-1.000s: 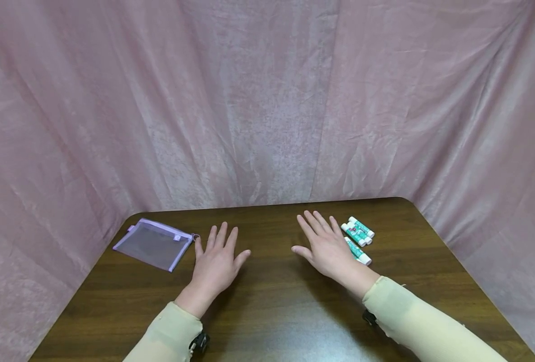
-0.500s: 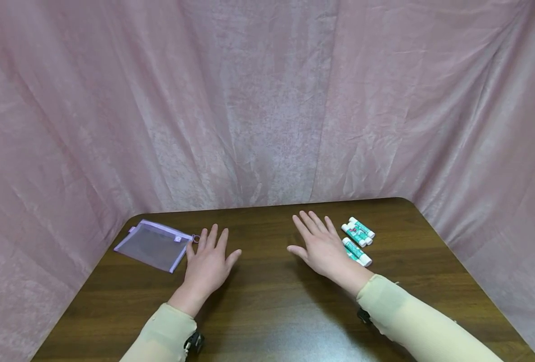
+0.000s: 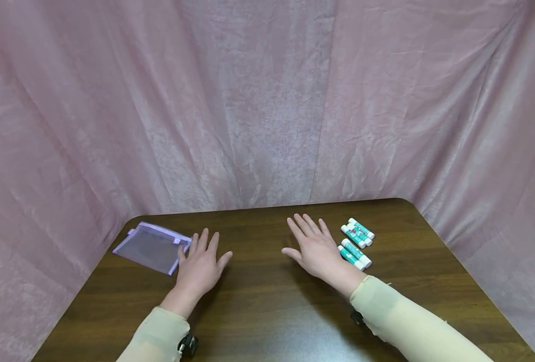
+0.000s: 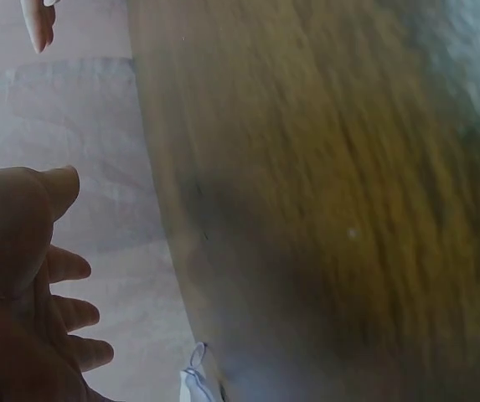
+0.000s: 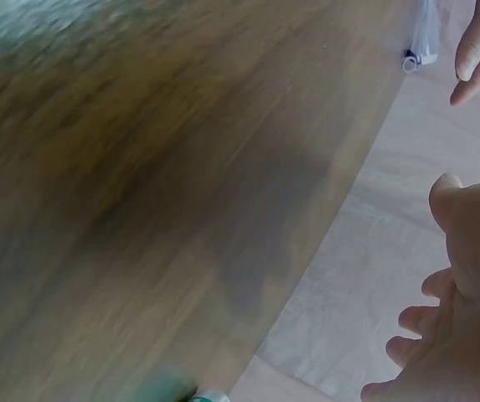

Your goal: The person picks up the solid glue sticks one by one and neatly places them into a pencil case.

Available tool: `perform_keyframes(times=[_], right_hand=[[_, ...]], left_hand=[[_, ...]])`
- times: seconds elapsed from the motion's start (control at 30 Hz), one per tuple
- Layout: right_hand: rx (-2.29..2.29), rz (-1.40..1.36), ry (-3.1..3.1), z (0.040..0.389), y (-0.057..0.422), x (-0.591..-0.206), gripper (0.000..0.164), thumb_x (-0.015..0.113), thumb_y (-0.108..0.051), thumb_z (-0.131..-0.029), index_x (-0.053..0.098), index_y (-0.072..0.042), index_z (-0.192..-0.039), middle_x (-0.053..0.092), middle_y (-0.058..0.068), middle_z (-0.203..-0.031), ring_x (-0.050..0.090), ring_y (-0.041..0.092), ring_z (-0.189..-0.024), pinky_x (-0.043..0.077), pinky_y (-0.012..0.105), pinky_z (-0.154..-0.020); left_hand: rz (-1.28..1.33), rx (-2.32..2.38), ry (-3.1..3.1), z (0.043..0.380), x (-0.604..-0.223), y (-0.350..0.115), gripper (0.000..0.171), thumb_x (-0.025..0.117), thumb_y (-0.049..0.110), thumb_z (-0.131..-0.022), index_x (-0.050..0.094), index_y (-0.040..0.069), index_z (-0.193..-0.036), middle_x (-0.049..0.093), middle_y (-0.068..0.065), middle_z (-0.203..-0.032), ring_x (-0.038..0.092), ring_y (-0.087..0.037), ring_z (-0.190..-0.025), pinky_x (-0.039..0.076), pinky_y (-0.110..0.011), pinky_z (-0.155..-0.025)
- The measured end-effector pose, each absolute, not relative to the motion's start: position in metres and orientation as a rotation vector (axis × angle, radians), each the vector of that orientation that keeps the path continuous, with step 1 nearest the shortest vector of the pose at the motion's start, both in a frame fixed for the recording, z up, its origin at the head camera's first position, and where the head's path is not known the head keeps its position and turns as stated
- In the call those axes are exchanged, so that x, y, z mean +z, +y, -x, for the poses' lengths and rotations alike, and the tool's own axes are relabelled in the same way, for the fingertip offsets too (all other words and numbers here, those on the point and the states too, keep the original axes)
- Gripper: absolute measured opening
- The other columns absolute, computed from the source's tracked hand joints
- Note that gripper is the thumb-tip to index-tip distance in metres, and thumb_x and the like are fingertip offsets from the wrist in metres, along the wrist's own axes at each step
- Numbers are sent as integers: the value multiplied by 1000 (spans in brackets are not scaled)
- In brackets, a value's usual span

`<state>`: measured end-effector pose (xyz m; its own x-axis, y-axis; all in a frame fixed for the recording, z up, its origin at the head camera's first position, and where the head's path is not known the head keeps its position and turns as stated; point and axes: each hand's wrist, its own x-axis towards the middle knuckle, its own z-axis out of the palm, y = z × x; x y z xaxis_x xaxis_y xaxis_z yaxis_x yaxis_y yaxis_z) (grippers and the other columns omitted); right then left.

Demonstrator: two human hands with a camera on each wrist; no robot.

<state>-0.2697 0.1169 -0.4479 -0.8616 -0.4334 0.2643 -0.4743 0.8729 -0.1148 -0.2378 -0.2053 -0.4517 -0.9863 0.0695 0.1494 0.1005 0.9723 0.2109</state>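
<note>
In the head view you get soft, bright light, with a pale shiny patch on the desk [image 3: 258, 337] and a smudgy shadow by your right sleeve [image 3: 412, 317]. Your wrist views are dimmer and blurry, with white glare in one top corner, and your left fingers [image 4: 79, 312] look dark.

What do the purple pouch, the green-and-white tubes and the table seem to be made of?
The purple pouch looks like matte mesh or soft plastic: its panel seems see-through. The green-and-white tubes are probably smooth plastic, given their even, rounded shape. The table has a semi-gloss, wood-look top, with grain streaks and a pale reflection; solid wood or laminate, I can't tell.
</note>
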Motion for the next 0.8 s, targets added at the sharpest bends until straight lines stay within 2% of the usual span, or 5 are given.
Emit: perform_keyframes(times=[0.2, 0.4, 0.8], right_hand=[[278, -709, -2810, 269, 112, -450, 83, 61, -58, -108, 36, -11, -172, 34, 16, -177, 27, 37, -165, 18, 64, -130], [277, -723, -2793, 269, 110, -453, 82, 61, -58, -108, 39, -10, -171, 37, 17, -175, 29, 38, -164, 20, 65, -129], [245, -734, -2838, 270, 105, -454, 82, 59, -59, -109, 36, -12, -172, 33, 14, -177, 25, 36, -165, 18, 63, -130]], left_hand=[[105, -313, -2990, 240, -456, -214, 75, 55, 53, -113, 40, 6, -170, 25, -27, -177, 20, -52, -163, 13, -84, -120], [82, -351, -3016, 240, -460, -222, 76, 55, 52, -113, 37, 5, -170, 22, -28, -178, 17, -52, -164, 11, -85, -119], [16, -389, -3077, 242, -462, -233, 79, 52, 52, -114, 30, 4, -173, 15, -27, -179, 12, -54, -164, 8, -86, -119]])
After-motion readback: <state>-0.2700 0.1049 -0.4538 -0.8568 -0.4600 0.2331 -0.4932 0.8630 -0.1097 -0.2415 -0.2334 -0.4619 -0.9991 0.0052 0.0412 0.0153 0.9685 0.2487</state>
